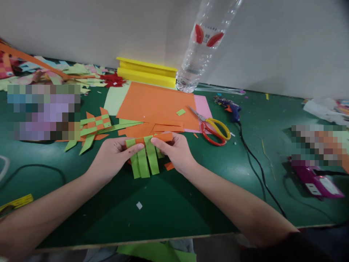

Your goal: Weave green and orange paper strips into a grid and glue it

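Observation:
Both my hands hold a small paper weave [145, 154] of green strips hanging from an orange strip, just above the green table [169, 203]. My left hand [113, 158] pinches its left end, thumb on top. At the right end, my right hand [177, 151] grips the orange strip with its fingers closed. Several green strips hang down loose between the two hands.
An orange sheet [155, 103] lies behind the hands over pink and pale green paper. Scissors [214, 127] with red and yellow handles lie to the right, beside a glue gun [230, 109] with a black cord. A plastic bottle [201, 43], yellow folded paper [145, 71], a woven piece [95, 125] and scraps sit further back.

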### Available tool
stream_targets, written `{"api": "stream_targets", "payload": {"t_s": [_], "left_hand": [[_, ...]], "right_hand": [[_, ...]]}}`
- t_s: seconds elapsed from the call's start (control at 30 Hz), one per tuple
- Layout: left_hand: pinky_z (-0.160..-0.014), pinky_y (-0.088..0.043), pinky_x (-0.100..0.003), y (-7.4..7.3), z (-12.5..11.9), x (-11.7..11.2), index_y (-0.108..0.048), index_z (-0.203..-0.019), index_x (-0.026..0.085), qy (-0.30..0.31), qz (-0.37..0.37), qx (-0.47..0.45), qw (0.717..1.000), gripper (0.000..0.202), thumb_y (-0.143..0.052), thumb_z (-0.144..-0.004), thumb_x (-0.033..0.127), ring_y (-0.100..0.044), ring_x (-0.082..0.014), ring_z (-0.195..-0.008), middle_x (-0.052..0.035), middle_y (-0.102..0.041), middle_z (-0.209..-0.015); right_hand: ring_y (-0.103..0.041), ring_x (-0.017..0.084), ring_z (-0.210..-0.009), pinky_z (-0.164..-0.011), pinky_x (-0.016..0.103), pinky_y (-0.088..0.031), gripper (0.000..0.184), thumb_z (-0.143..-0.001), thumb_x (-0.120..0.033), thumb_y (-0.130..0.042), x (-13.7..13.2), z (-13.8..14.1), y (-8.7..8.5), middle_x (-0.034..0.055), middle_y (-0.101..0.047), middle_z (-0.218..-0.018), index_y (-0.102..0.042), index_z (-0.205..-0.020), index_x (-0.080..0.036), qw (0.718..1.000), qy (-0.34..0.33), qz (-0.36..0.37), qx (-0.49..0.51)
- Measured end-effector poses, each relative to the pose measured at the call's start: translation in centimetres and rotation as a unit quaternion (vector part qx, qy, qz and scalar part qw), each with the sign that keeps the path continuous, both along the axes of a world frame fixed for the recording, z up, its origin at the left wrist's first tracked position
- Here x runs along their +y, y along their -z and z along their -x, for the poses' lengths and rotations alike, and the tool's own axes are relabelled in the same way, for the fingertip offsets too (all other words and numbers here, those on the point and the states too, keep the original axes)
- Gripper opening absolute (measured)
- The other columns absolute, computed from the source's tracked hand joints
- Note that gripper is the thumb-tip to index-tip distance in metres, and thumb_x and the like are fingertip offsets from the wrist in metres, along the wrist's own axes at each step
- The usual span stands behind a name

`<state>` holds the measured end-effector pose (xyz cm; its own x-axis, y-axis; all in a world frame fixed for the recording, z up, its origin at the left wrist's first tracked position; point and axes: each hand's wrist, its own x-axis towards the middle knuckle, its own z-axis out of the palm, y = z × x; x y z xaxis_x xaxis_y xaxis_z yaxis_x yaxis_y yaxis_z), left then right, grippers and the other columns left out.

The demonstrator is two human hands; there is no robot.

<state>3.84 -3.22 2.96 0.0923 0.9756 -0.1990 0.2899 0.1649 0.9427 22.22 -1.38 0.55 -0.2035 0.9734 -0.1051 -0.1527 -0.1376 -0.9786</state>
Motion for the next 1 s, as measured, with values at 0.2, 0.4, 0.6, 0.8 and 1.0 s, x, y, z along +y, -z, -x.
{"api": "stream_targets", "payload": {"t_s": [0.2,0.4,0.6,0.8,1.0], "left_hand": [[-0.055,-0.057,-0.029,0.01,0.08,-0.01,-0.076,-0.074,0.021,-0.006,-0.015,0.015,1.000,0.030,-0.068,-0.074,0.050,-0.071,-0.0226,-0.064,-0.0031,-0.077,-0.071],[-0.054,-0.055,-0.026,-0.22,-0.13,-0.02,-0.074,-0.069,0.019,-0.015,-0.027,0.024,0.999,0.031,-0.068,-0.072,0.049,-0.069,-0.0210,-0.062,-0.0025,-0.075,-0.068],[-0.053,-0.052,-0.025,-0.05,-0.07,-0.04,-0.073,-0.066,0.018,-0.005,-0.021,0.041,0.999,0.034,-0.069,-0.071,0.051,-0.067,-0.0194,-0.059,-0.0036,-0.075,-0.066],[-0.053,-0.052,-0.026,0.18,0.08,-0.05,-0.074,-0.072,0.019,-0.005,-0.002,0.044,0.999,0.036,-0.070,-0.070,0.054,-0.069,-0.0208,-0.062,-0.0036,-0.076,-0.071],[-0.053,-0.051,-0.027,0.13,0.10,-0.11,-0.073,-0.072,0.018,-0.015,-0.005,0.048,0.999,0.039,-0.070,-0.070,0.056,-0.068,-0.0208,-0.062,-0.0044,-0.076,-0.072]], "right_hand": [[-0.039,0.006,-0.052,-0.052,0.023,-0.035,0.031,-0.068,-0.043,-0.079,-0.07,-0.10,-0.13,-0.0065,-0.047,-0.059,-0.060,-0.065,-0.019,0.999,-0.020,-0.033,-0.013],[-0.037,0.005,-0.051,-0.049,0.022,-0.032,0.030,-0.070,-0.042,-0.078,-0.13,-0.01,-0.03,-0.0066,-0.046,-0.059,-0.060,-0.067,-0.018,0.999,-0.015,-0.041,-0.025],[-0.036,0.005,-0.051,-0.048,0.022,-0.031,0.028,-0.071,-0.039,-0.077,-0.24,0.10,-0.27,-0.0068,-0.045,-0.057,-0.059,-0.065,-0.019,0.998,-0.013,-0.045,-0.029],[-0.036,0.005,-0.050,-0.048,0.022,-0.031,0.031,-0.071,-0.043,-0.077,-0.18,0.15,-0.25,-0.0065,-0.045,-0.057,-0.059,-0.065,-0.019,0.999,-0.008,-0.045,-0.022],[-0.036,0.004,-0.049,-0.047,0.021,-0.032,0.029,-0.072,-0.042,-0.078,-0.13,-0.01,0.40,-0.0068,-0.046,-0.058,-0.061,-0.069,-0.019,0.999,-0.007,-0.052,-0.001]]}}
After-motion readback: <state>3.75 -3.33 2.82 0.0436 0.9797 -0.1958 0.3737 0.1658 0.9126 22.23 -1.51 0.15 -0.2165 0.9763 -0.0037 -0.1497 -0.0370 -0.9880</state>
